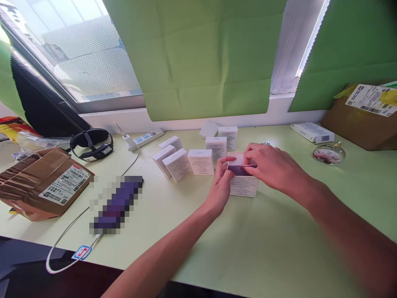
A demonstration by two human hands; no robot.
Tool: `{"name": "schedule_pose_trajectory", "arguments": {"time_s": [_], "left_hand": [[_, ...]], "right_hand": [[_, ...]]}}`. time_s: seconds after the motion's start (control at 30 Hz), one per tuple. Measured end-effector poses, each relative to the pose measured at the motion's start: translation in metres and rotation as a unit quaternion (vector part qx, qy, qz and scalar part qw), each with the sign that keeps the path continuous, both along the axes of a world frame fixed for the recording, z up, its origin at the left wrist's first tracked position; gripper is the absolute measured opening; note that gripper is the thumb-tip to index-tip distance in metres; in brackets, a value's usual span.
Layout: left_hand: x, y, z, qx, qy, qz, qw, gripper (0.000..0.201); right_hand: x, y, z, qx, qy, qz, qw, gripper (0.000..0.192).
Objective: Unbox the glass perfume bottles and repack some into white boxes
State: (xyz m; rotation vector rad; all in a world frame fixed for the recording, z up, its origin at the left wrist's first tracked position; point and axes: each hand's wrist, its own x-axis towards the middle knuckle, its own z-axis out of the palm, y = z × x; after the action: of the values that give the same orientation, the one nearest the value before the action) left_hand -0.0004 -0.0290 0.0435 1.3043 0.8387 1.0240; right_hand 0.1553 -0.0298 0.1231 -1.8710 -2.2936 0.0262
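Five small boxes [198, 155] stand left of the held box [243, 184]; a glass dish [329, 154] lies right.

A cluster of small white boxes [192, 159] stands just beyond and to the left of the hands, some upright, some tilted. Further left lie a white power strip [145, 138], a black strap-like headband [91, 145] and a torn cardboard parcel [40, 184] with a shipping label. A white cable [66, 234] loops toward the near table edge (its plug end is blurred out). Right of the hands sit a round glass dish [328, 154], a flat white carton [313, 132] and a large brown box [362, 118]. Green paper sheets [198, 58] cover the window.
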Motion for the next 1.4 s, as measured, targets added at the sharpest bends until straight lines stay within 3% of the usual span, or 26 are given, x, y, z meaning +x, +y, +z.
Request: {"name": "schedule_pose_trajectory", "arguments": {"time_s": [0.27, 0.57, 0.77, 1.07, 1.2, 1.4], "left_hand": [[-0.004, 0.006, -0.006, 0.102, 0.012, -0.012, 0.995, 0.032], [-0.003, 0.008, -0.012, 0.132, 0.011, -0.016, 0.991, 0.039], [-0.004, 0.008, -0.011, 0.152, 0.033, -0.013, 0.988, 0.033], [-0.007, 0.007, -0.010, 0.195, 0.116, 0.016, 0.974, 0.026], [-0.006, 0.008, -0.010, 0.248, 0.137, 0.026, 0.959, 0.021], [-0.007, 0.008, -0.008, 0.322, 0.168, 0.036, 0.931, 0.017]], "right_hand": [[0.015, 0.007, 0.003, -0.009, 0.079, 0.030, 0.996, 0.022], [0.020, 0.013, 0.002, -0.024, 0.100, 0.033, 0.994, 0.026], [0.035, 0.012, 0.014, -0.093, 0.156, 0.077, 0.980, 0.043], [0.044, 0.015, 0.013, -0.117, 0.169, 0.052, 0.977, 0.037], [0.056, 0.016, 0.018, -0.152, 0.180, 0.011, 0.972, 0.044], [0.065, 0.019, 0.015, -0.234, 0.251, 0.034, 0.939, 0.049]]}}
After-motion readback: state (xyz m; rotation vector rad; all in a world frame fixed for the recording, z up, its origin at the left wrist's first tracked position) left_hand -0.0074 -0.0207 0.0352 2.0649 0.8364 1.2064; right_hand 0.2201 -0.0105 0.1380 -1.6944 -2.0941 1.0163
